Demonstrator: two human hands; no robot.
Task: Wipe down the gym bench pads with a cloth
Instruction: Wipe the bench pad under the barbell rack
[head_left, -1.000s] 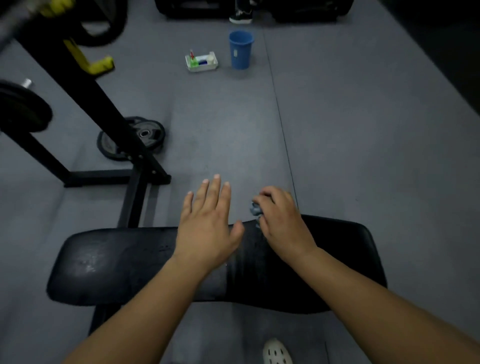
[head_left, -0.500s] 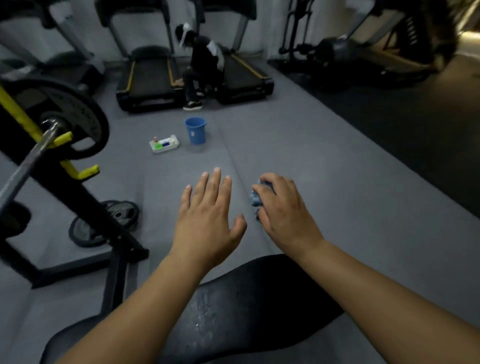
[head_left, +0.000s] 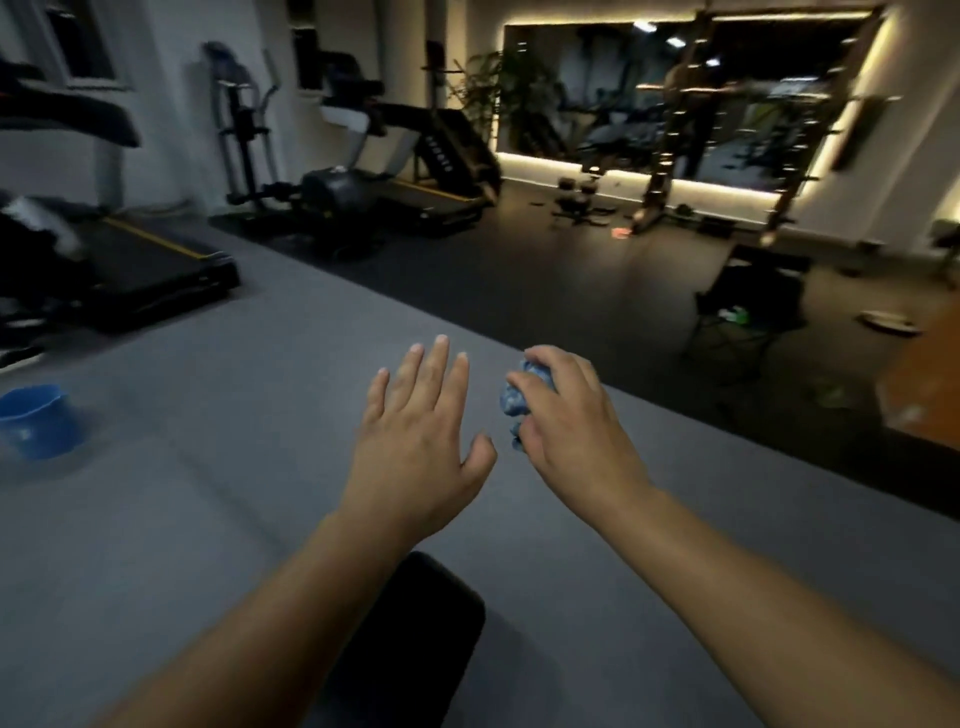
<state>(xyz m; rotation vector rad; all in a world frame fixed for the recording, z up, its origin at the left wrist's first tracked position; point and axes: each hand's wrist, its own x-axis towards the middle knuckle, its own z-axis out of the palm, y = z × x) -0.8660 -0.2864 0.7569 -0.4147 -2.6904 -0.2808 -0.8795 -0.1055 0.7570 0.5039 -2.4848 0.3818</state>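
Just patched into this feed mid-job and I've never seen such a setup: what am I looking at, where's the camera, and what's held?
No machine here: these are a person's bare arms, seen from a wide-angle camera worn on the head, looking forward and down. The left hand is open, fingers spread, holding nothing. The right hand grips a crumpled blue cloth. Both hang over the grey floor. Only a corner of the black bench pad shows, at the bottom between the forearms; neither hand touches it. A blue bucket stands on the floor at the left.
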